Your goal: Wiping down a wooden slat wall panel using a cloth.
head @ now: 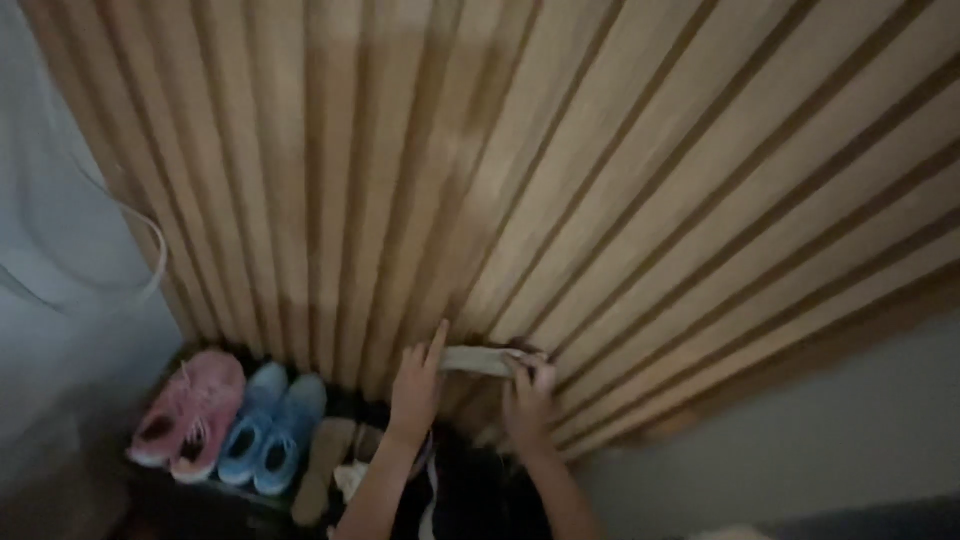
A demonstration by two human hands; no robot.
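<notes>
head view, dim light. both hands stretch a pale cloth strip (478, 361) flat against a slatted wooden wall panel (600, 180), low down. left hand (417, 385) pins one end, fingers extended upward; right hand (528, 390) pinches the other end, keeping it taut. below left, pink sneakers (190, 412), blue sneakers (274, 430) and a tan sandal (325, 465) sit toe-in along the wall.
</notes>
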